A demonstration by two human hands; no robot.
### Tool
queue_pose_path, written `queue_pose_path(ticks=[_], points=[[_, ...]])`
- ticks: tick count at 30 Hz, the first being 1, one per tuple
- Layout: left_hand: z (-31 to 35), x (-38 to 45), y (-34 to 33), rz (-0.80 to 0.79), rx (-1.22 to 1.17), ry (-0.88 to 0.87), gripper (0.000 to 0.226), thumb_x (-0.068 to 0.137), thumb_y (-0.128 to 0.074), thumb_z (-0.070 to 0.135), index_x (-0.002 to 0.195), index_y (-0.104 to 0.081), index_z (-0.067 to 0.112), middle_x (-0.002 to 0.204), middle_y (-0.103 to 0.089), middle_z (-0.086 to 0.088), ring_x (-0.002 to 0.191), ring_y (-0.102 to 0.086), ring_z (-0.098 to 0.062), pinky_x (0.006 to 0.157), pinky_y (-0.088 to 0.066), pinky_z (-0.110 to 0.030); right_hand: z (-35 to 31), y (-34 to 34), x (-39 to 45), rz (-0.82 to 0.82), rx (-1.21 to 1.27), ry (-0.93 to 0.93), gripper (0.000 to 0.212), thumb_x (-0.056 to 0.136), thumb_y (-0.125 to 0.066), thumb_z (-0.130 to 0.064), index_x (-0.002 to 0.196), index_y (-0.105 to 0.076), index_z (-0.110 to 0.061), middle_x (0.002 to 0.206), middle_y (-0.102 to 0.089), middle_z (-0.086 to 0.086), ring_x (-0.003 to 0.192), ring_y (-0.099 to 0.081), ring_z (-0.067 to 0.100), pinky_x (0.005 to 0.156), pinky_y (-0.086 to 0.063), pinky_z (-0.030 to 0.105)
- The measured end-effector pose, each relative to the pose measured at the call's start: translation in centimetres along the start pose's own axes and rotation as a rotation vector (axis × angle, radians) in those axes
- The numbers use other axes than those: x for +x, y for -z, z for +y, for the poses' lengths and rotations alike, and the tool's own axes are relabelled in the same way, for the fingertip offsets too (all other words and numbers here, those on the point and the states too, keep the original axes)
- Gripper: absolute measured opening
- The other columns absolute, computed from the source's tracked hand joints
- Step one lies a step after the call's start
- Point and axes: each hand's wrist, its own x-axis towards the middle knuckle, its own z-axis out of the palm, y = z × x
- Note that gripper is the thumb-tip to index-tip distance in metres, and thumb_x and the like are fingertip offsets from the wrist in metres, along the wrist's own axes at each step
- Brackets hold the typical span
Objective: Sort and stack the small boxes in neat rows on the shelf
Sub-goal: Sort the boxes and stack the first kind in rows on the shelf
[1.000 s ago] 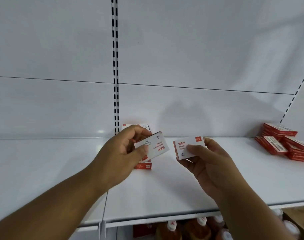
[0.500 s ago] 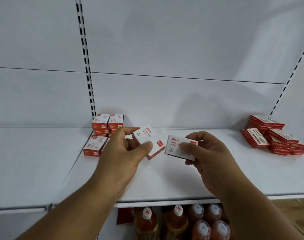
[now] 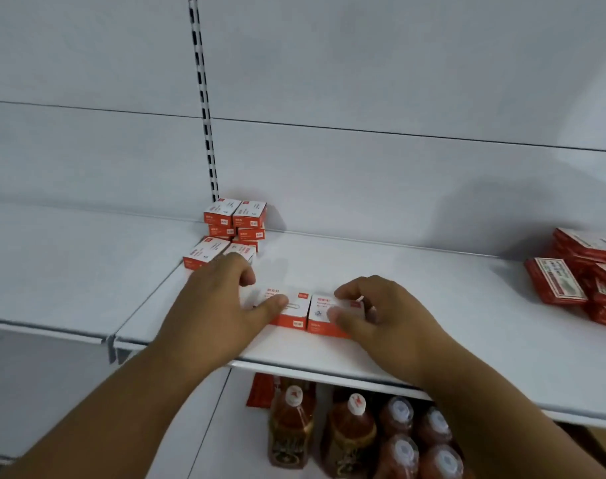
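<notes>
Two small boxes (image 3: 306, 311) | white tops, red fronts, side by side | hands: left (image 3: 222, 302), right (image 3: 381, 312) each pinching one

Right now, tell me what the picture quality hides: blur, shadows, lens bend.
Head view: print on the two boxes under the left hand and right hand is too soft to read; a broad soft shadow darkens the back panel at right; the shelf edge runs tilted and the slotted upright leans, from the wide lens.
</notes>
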Motion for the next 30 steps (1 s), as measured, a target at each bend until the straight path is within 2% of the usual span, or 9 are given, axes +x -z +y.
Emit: queue_pose_path(ticks=[3,6,10,14,16,19,26,30], points=[[-0.1,-0.1,0.2,-0.189,-0.121,-0.098,0.046,0.078,-0.077,0.045,0.115,-0.05,0.05,0.11,-0.045,0.036,0.105,-0.047,0.008,0.085,-0.041,-0.019,0.6,0.0,-0.2,-0.035,-0.074,0.127,0.041,0.083,-0.066,-0.051,0.121,-0.056,-0.038,0.114,-0.052,-0.023,0.103,-0.045,-0.003,0.084,-0.034,0.006],[-0.5,0.1,0.3,-0.268,-0.064,-0.206,0.041,0.079,-0.079,0.037,0.109,-0.056,0.052,0.113,-0.052,0.035,0.112,-0.046,0.01,0.092,-0.041,-0.016,0.8,-0.3,-0.2,0.009,-0.123,0.183,0.042,0.084,-0.069,-0.043,0.123,-0.058,-0.034,0.114,-0.053,-0.023,0.103,-0.044,-0.004,0.082,-0.026,-0.004],[-0.9,0.2,0.3,-0.28,-0.139,-0.231,0.035,0.076,-0.082,0.034,0.1,-0.062,0.049,0.11,-0.058,0.028,0.105,-0.053,0.005,0.085,-0.044,-0.012,0.6,0.0,-0.5,-0.013,-0.137,0.174,0.041,0.085,-0.07,-0.039,0.124,-0.059,-0.035,0.111,-0.052,-0.027,0.101,-0.045,-0.005,0.079,-0.03,-0.002],[-0.3,0.5,0.1,-0.338,-0.163,-0.273,0.035,0.075,-0.082,0.038,0.104,-0.064,0.045,0.108,-0.057,0.025,0.1,-0.055,0.002,0.084,-0.049,-0.017,0.5,1.0,-1.0,-0.04,-0.114,0.092,0.038,0.083,-0.075,-0.035,0.118,-0.061,-0.039,0.113,-0.057,-0.025,0.099,-0.052,-0.006,0.079,-0.038,0.005],[0.1,0.7,-0.1,-0.348,-0.153,-0.299,0.034,0.076,-0.081,0.039,0.105,-0.063,0.044,0.106,-0.056,0.026,0.096,-0.054,0.005,0.08,-0.048,-0.013,0.6,1.2,-1.2,-0.027,-0.122,0.056,0.037,0.082,-0.075,-0.033,0.116,-0.061,-0.039,0.109,-0.056,-0.026,0.095,-0.05,-0.01,0.078,-0.037,0.006],[-0.4,0.8,-0.1,-0.348,-0.173,-0.309,0.034,0.078,-0.08,0.038,0.107,-0.063,0.043,0.103,-0.054,0.03,0.092,-0.053,0.01,0.071,-0.043,-0.005,0.6,0.8,-1.5,0.003,-0.111,0.036,0.038,0.081,-0.074,-0.03,0.116,-0.061,-0.037,0.111,-0.058,-0.023,0.099,-0.052,-0.008,0.079,-0.038,0.006],[-1.5,0.9,0.5,-0.388,-0.202,-0.335,0.033,0.079,-0.079,0.036,0.107,-0.062,0.041,0.105,-0.053,0.027,0.097,-0.055,0.0,0.086,-0.051,-0.022,-0.6,-0.5,-2.0,0.046,-0.101,0.037,0.038,0.081,-0.075,-0.034,0.116,-0.061,-0.036,0.112,-0.059,-0.024,0.103,-0.053,-0.004,0.083,-0.039,0.008],[-1.6,1.1,0.4,-0.4,-0.215,-0.33,0.033,0.079,-0.08,0.037,0.106,-0.062,0.04,0.105,-0.053,0.028,0.099,-0.056,-0.002,0.089,-0.053,-0.027,-0.7,-0.4,-2.2,0.025,-0.084,0.001,0.038,0.082,-0.075,-0.036,0.118,-0.06,-0.037,0.115,-0.058,-0.024,0.106,-0.054,-0.003,0.084,-0.04,0.008]])
